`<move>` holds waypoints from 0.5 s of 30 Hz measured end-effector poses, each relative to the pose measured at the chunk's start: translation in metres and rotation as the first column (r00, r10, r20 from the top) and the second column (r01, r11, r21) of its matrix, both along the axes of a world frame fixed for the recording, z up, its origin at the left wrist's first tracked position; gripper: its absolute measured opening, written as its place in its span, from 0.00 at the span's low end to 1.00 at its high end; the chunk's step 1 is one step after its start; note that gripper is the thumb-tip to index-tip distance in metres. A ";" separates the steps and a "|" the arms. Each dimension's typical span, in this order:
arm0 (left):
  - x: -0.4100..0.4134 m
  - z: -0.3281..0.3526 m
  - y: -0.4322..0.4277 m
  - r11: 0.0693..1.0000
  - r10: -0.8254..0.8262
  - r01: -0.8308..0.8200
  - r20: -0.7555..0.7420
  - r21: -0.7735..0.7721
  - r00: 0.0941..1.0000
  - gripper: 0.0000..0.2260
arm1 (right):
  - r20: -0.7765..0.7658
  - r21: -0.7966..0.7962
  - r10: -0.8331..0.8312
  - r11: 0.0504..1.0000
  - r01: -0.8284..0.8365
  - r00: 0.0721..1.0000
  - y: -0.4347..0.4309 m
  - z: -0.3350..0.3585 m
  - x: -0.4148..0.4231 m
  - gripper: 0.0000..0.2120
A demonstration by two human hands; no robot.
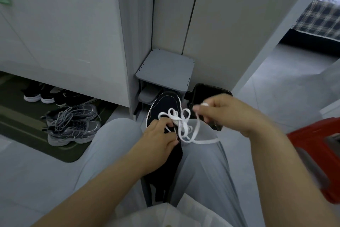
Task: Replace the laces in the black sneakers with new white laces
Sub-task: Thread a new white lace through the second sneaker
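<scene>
The black sneaker lies toe-away between the person's knees, with a white lace looped loosely over its upper. The left hand has its grip curled on the lace at the eyelets. The right hand, raised to the right, pinches a lace end. Grey sneakers lie on a green mat at left.

Two hands are in view, the left hand and the right hand. At the centre there is one black sneaker and one white lace. Lower left lie two grey sneakers on one green mat. Behind them are at least three dark shoes, though the exact count is unclear. There is one grey shoe rack and one red stool.
</scene>
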State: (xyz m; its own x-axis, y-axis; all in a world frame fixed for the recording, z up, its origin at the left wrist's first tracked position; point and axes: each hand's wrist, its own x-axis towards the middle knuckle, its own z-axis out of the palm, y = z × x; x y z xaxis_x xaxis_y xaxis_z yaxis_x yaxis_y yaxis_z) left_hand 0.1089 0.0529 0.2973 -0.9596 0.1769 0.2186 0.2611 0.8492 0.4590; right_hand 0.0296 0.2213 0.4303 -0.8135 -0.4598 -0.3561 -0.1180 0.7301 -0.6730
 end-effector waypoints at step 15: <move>0.027 -0.009 -0.025 0.985 0.024 -0.027 0.019 0.172 1.000 0.16 | -0.352 0.162 0.267 0.961 -0.222 0.897 -0.062 -0.071 -0.018 0.11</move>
State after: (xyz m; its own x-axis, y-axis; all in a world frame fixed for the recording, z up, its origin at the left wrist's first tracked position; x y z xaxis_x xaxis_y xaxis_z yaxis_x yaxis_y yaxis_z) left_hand 0.1361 0.0277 0.2884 -0.9672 0.1137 0.2273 0.2315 0.7631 0.6034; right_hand 0.0112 0.1592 0.3591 -0.7637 -0.6349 -0.1170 -0.5246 0.7159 -0.4607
